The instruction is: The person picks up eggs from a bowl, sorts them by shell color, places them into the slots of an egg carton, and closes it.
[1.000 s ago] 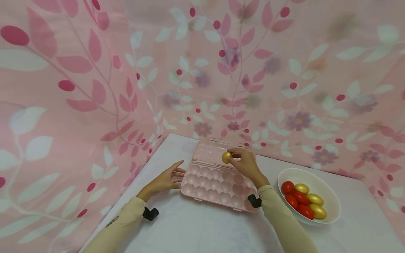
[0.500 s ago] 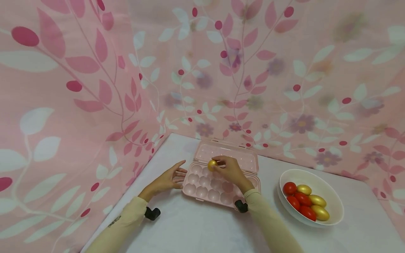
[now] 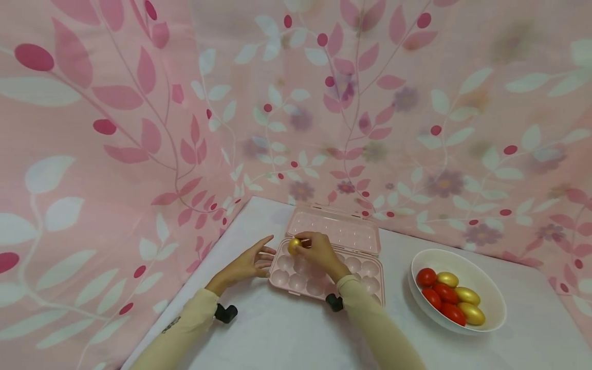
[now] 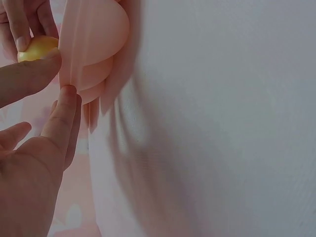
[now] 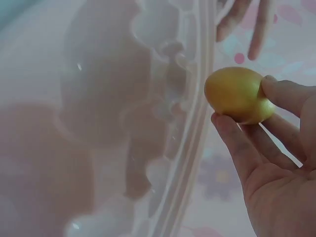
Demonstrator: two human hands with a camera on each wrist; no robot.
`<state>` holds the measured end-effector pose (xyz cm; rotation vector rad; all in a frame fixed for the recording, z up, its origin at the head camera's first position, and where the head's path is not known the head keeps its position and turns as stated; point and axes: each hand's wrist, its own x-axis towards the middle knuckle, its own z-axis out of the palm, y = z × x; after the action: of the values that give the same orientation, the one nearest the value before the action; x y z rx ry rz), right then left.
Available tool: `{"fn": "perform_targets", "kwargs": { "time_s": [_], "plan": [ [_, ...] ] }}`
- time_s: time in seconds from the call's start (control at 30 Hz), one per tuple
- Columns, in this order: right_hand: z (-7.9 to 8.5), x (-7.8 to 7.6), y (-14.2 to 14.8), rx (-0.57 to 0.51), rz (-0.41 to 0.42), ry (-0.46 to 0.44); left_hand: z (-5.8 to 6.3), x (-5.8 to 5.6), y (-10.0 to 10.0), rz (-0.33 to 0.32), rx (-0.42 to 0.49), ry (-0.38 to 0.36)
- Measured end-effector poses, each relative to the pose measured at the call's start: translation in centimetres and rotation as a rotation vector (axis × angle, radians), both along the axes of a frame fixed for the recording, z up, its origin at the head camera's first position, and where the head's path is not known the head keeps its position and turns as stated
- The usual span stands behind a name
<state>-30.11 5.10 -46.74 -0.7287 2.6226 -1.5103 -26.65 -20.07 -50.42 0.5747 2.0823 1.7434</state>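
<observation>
White tabletop [image 3: 282, 334], right hand [image 3: 320, 253] over tray [image 3: 297, 282], pinching egg [image 3: 293, 246]

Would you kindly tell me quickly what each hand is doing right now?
Left hand: open, fingers extended at the left end of the pink egg tray.
Right hand: closed, holding a gold egg.

Gold egg [image 3: 293, 246] now farther left

The worktop [image 3: 259, 334] is white, and soft shadows fall on its surface. Directly on it lies a pink egg box [image 3: 370, 268], with its lid [image 3: 358, 235] turned back toward the far edge. To the right, near but not touching, stands a white bowl [image 3: 486, 288].
</observation>
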Motion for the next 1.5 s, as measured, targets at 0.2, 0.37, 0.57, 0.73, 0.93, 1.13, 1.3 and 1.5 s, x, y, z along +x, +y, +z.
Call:
{"fn": "perform_targets", "kwargs": {
  "time_s": [0.2, 0.37, 0.57, 0.73, 0.93, 1.13, 1.3, 1.5],
  "plan": [
    [-0.4, -0.2, -1.0, 0.022, -0.016, 0.004, -0.1, -0.2, 0.1, 0.017, -0.012, 0.011],
    [-1.0, -0.7, -1.4, 0.050, -0.013, 0.022, -0.1, -0.2, 0.1, 0.023, -0.011, 0.002],
    [-1.2, -0.7, -1.8, 0.069, -0.007, 0.033, -0.1, 0.0, 0.0, 0.020, 0.001, 0.004],
    [-1.2, -0.6, -2.0, 0.123, -0.041, 0.042, -0.1, 0.1, 0.2, 0.010, -0.010, 0.031],
    [-1.3, -0.4, -2.2, 0.146, -0.071, 0.020, 0.1, 0.1, 0.3, 0.016, -0.015, 0.032],
    [-0.9, 0.2, -1.5, 0.090, -0.050, -0.001, 0.0, 0.3, 0.2, 0.035, -0.026, 0.021],
    [0.7, 1.0, 0.2, 0.050, -0.032, 0.055, 0.1, 0.3, 0.1, 0.043, -0.023, 0.014],
    [2.2, 1.4, 3.7, 0.017, -0.067, 0.038, 0.0, 0.2, 0.2, 0.048, -0.018, 0.008]
  ]
}}
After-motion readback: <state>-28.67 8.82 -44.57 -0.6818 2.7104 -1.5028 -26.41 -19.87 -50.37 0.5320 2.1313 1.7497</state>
